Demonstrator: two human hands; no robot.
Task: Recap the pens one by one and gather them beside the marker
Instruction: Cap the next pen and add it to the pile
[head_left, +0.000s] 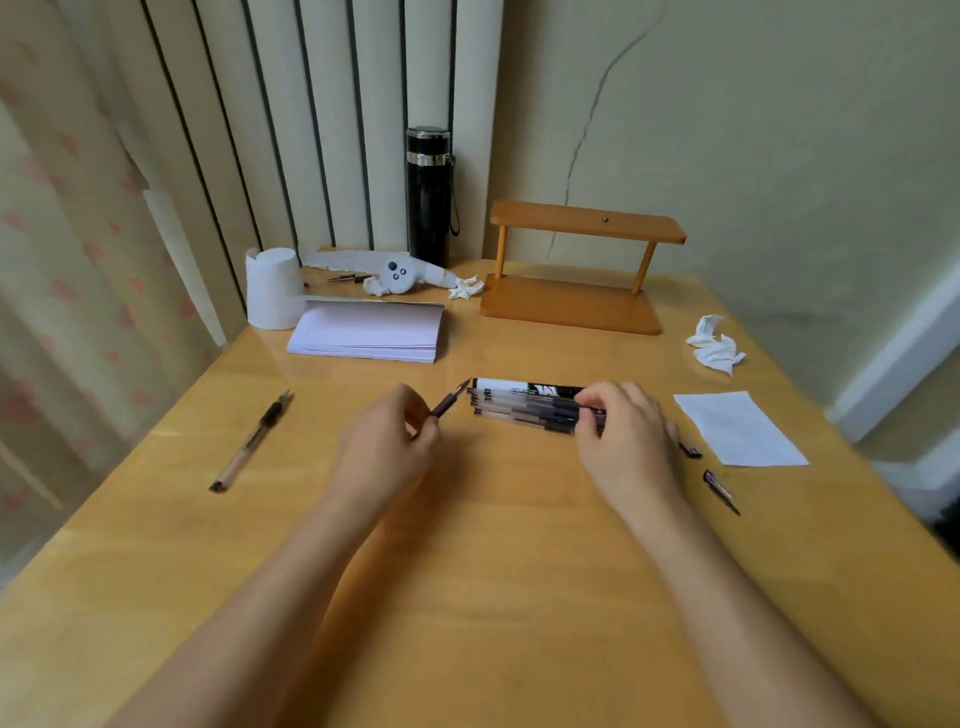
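My left hand (387, 441) grips an uncapped pen (445, 404) whose tip points up and to the right, toward a row of pens. That row of several capped pens (524, 413) lies side by side in the middle of the table, just in front of the black-and-white marker (524, 387). My right hand (621, 431) rests on the right end of the row, fingers closed around the pens there. Another uncapped pen (252, 441) lies alone at the left. Two loose caps (721, 491) (691, 450) lie to the right of my right hand.
A white paper sheet (740, 428) and a crumpled tissue (717, 351) lie at the right. At the back stand a wooden shelf (576, 270), a black flask (428, 197), a paper stack (369, 332), a tissue roll (272, 291) and a white controller (397, 275).
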